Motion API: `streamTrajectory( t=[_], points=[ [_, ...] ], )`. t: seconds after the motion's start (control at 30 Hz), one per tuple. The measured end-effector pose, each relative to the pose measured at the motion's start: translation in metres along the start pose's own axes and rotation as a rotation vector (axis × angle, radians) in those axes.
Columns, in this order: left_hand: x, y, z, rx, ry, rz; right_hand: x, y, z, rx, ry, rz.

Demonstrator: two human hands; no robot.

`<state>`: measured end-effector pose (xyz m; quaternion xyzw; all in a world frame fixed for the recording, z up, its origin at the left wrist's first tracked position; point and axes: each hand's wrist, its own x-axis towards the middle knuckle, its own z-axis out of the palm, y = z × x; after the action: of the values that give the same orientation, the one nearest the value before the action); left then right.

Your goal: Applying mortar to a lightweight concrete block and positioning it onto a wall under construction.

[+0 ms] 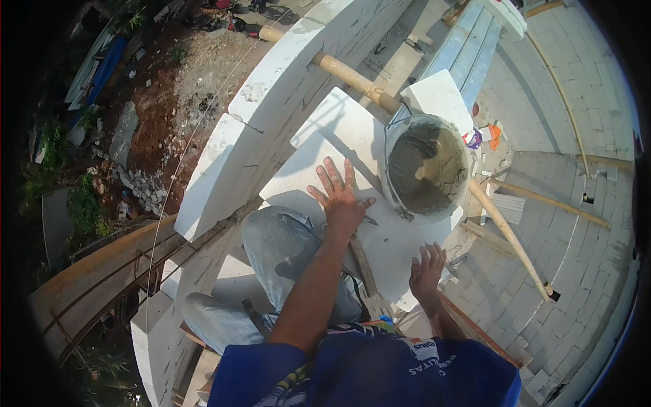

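A large white block [380, 237] lies flat just below the mortar bucket [426, 169], its long axis running from the bucket's left side down toward the person's lap. The left hand [340, 200] lies spread wide, palm down, on the block's top face left of the bucket, while the right hand [427, 271], fingers loosely open and holding nothing, touches the block's lower edge under the bucket. The bucket hides the block's upper right part, and the thin dark thing [363, 261] below the left hand is hard to make out.

Outdoors, in hard sunlight. Left of the white block wall [271, 102]: red soil [159, 102], rubble [139, 186], greenery [81, 203]. Right of it: paved floor [583, 251].
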<state>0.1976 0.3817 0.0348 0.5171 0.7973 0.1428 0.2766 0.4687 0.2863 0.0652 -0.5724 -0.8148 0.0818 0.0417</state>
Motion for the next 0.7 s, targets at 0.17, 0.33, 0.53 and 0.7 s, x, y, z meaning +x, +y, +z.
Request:
streamTrajectory(
  t=[0.17, 0.33, 0.53, 0.7],
  points=[
    [0.001, 0.009, -0.002, 0.002, -0.041, 0.005, 0.03, 0.115, -0.02, 0.04, 0.479, 0.313],
    [0.0, -0.002, 0.002, 0.031, -0.065, -0.048, 0.152, 0.17, -0.009, 0.82, 0.367, 0.8],
    [0.0, 0.005, 0.001, 0.028, -0.142, -0.102, 0.247, 0.243, 0.066, 0.825, 0.132, 0.775],
    [0.006, 0.023, -0.012, 0.011, -0.185, -0.095, 0.276, 0.307, 0.096, 0.661, -0.072, 0.344]
  ],
)
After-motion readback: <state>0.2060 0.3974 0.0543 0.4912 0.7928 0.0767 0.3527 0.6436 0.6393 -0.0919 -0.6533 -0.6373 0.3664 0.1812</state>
